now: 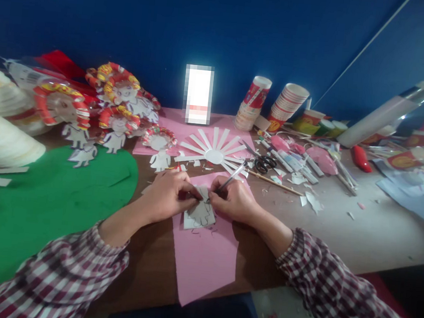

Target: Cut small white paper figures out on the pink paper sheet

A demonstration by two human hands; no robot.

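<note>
In my right hand (236, 199) is a pen (232, 176), gripped in a writing hold with its tip down at the upper right of a small white card (199, 217). Dark outlines of a figure are drawn on that card. My left hand (169, 195) pinches the card's upper left part between thumb and fingers, covering some of it. Under the card lies a pink paper sheet (206, 273) with a few dark marks just below the card. Just beyond my hands, a paper cup cut into spread white strips (214, 156) lies flat.
Paper dolls with red and yellow rings (116, 125) stand at the left, behind a green sheet (52, 213). Stacked paper cups (286, 106) line the back. Black-handled scissors (264, 163), markers (290, 161), a wooden stick (275, 182) and scraps lie to the right.
</note>
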